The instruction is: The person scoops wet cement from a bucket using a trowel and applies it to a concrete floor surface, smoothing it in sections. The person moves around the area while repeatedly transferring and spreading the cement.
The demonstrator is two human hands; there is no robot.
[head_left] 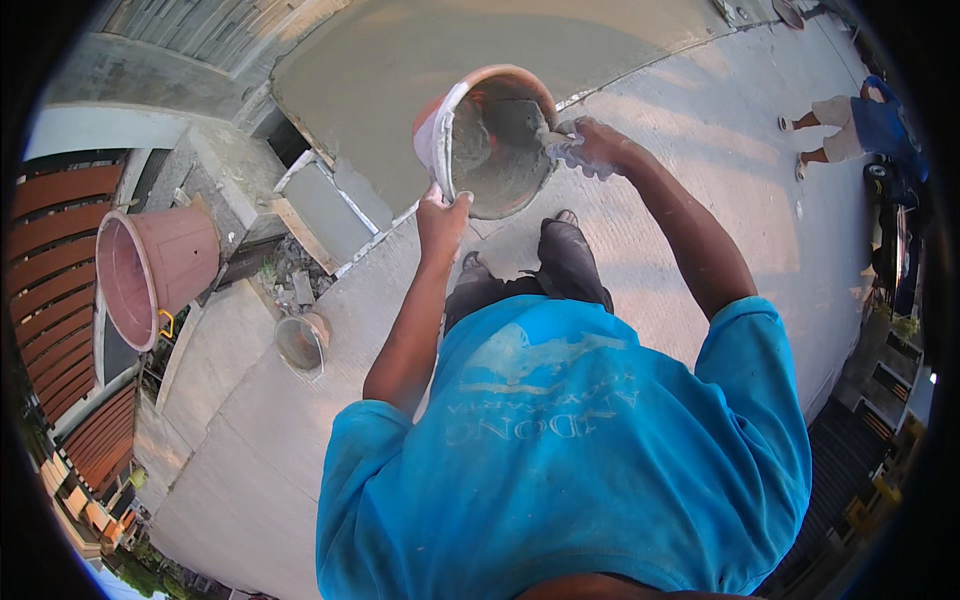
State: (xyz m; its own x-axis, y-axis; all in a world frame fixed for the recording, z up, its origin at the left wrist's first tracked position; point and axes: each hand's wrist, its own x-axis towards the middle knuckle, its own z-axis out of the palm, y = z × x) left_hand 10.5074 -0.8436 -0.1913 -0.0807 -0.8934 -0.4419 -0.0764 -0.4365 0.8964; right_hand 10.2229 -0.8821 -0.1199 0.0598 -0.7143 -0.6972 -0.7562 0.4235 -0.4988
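Note:
A round reddish bucket (436,140) is tilted in front of me, its mouth turned my way and wet grey cement (490,178) coating its inside. My left hand (443,222) is closed on the near left part of its rim. At the right side of the rim, my cement-smeared right hand (592,148) is closed around what looks like a trowel (516,122), whose grey flat blade reaches into the bucket. Cement hides most of the tool and its handle. Beyond the bucket lies smooth wet concrete (370,75).
A large pinkish tub (180,250) stands at the left by a slatted brown fence (60,250). Near it is a small bucket (300,342) beside rubble (290,272). A concrete-filled frame (325,210) borders the slab. At the far right stands another person (840,125) near a dark vehicle (885,215).

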